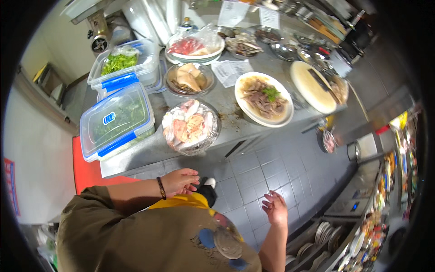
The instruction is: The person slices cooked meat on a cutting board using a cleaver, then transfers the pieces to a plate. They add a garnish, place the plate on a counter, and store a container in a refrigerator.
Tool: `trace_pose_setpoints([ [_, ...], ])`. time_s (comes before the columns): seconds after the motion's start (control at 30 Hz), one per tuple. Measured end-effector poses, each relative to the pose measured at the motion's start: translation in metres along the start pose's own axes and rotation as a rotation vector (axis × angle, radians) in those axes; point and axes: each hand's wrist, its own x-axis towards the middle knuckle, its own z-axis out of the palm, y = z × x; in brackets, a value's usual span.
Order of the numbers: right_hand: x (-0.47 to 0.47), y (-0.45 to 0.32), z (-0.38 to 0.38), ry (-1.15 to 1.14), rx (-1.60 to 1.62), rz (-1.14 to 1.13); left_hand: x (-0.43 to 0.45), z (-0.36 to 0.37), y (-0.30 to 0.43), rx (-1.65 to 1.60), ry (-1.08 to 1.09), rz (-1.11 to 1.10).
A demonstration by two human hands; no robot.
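Note:
My left hand [180,182], with a beaded bracelet at its wrist, is held in front of my body below the counter's edge, fingers loosely bent and nothing in it. Farther right, over the tiled floor, my right hand [274,205] hangs with its fingers apart, also empty. Nearest to my left hand on the metal counter [149,154] is a bowl of raw meat under plastic film [190,127]. A white oval dish of sliced meat in broth with green herbs [264,98] stands to its right. Behind the wrapped bowl, a metal bowl [190,79] holds pale pieces of food.
At left lie a lidded plastic box [117,120] and an open box of greens [119,64]. A cleaver [317,80] rests on a round cutting board [306,86] at right. Printed sheets [231,72] lie midway. Shelves of plates [326,234] stand at lower right.

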Motion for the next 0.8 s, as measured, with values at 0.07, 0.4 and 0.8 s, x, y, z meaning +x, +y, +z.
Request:
trace_pose_setpoints([
  [0.07, 0.033, -0.032, 0.006, -0.081, -0.097, -0.004, 0.032, -0.004, -0.008, -0.290, 0.044, 0.013],
  [0.4, 0.176, -0.160, -0.044, -0.159, -0.290, 0.122, 0.085, 0.035, 0.019, -0.902, 0.643, 0.373],
  [0.8, 0.236, -0.242, 0.102, -0.769, -0.706, 0.137, 0.080, 0.041, -0.032, -0.889, 1.024, 0.498],
])
